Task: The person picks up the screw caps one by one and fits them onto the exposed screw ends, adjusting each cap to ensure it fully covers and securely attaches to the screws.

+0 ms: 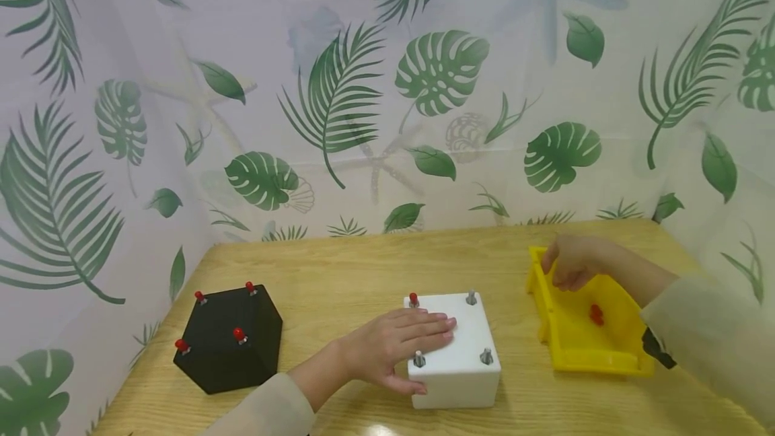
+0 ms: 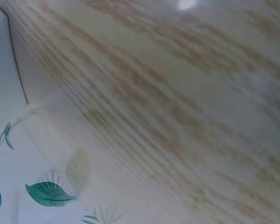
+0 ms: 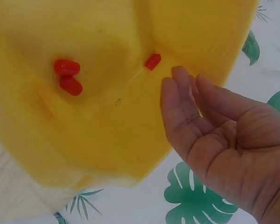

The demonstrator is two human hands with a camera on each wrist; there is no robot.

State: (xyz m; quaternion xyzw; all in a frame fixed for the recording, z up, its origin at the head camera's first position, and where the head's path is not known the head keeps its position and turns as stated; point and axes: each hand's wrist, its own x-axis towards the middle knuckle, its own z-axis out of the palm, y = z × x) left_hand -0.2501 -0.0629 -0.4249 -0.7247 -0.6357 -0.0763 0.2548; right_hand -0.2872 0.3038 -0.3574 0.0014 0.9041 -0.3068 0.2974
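Observation:
My left hand [image 1: 396,345] rests palm down on top of a white box [image 1: 469,328], fingers extended and thumb along its near left side. Metal bolts stand at the box's corners; the far left one wears a red cap [image 1: 414,299], while the other three are bare. My right hand [image 1: 575,262] hovers over a yellow bin [image 1: 596,360], its fingers loosely bent with nothing visible between them. Inside the bin lie two touching red caps [image 3: 70,77] and, apart from them, a single red cap [image 3: 153,61] close to the right fingertips. The left wrist view shows just tabletop and backdrop.
On the left of the wooden table [image 1: 339,274] sits a black box [image 1: 242,348] with red caps on its corner bolts. A leaf-patterned backdrop [image 1: 375,113] rises behind the table and along both sides.

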